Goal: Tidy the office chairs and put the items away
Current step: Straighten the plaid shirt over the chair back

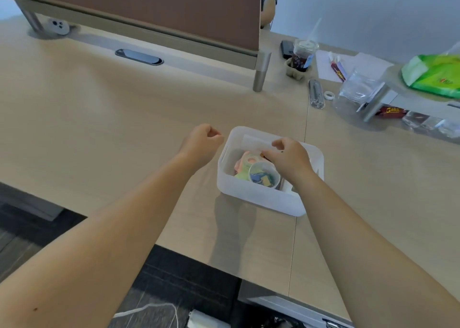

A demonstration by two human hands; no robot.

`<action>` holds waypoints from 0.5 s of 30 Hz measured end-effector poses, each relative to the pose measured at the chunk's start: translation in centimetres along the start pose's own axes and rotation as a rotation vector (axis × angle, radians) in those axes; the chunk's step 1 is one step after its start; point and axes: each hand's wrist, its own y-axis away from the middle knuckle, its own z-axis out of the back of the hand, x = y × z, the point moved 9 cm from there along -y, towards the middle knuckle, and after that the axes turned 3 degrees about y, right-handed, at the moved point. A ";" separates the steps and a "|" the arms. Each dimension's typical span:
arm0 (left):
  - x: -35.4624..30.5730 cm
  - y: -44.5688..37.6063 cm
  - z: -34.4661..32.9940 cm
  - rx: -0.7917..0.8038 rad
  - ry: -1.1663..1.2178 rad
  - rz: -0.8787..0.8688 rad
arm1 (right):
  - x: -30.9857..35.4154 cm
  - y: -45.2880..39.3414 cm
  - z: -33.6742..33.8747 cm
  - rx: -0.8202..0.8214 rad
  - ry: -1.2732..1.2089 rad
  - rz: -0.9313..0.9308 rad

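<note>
A white plastic bin point(261, 198) stands on the light wooden desk point(124, 128) in front of me. Inside it lie pastel tape rolls point(246, 162) and a clear round tub point(264, 174) of coloured clips. My right hand point(290, 157) reaches into the bin from above, fingers curled down among the contents; what they hold is hidden. My left hand point(202, 142) hovers just left of the bin's rim, closed in a loose fist with nothing visible in it. No office chair is in view.
A brown divider panel point(154, 11) runs along the desk's back. To the right lie an iced drink cup point(303, 54), papers, a clear pencil case point(316, 93), a small tape roll point(329, 94), a plastic jar point(356, 91), a green bag point(435, 75) and snack packets. Dark carpet lies below the desk edge.
</note>
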 end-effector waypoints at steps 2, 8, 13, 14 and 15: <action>-1.1 1.4 0.9 -0.021 0.010 -0.019 | 1.6 1.2 1.0 -0.035 -0.095 0.028; -3.6 8.3 6.6 -0.156 0.069 -0.103 | 7.2 6.2 1.6 0.015 -0.335 0.142; -2.1 17.3 12.8 -0.314 0.116 -0.095 | 12.2 13.2 -0.4 0.145 -0.438 0.275; -1.6 19.2 14.1 -0.348 0.118 -0.093 | 13.2 14.7 -1.1 0.175 -0.442 0.304; -1.0 21.1 15.3 -0.385 0.114 -0.091 | 14.2 16.3 -1.9 0.208 -0.444 0.332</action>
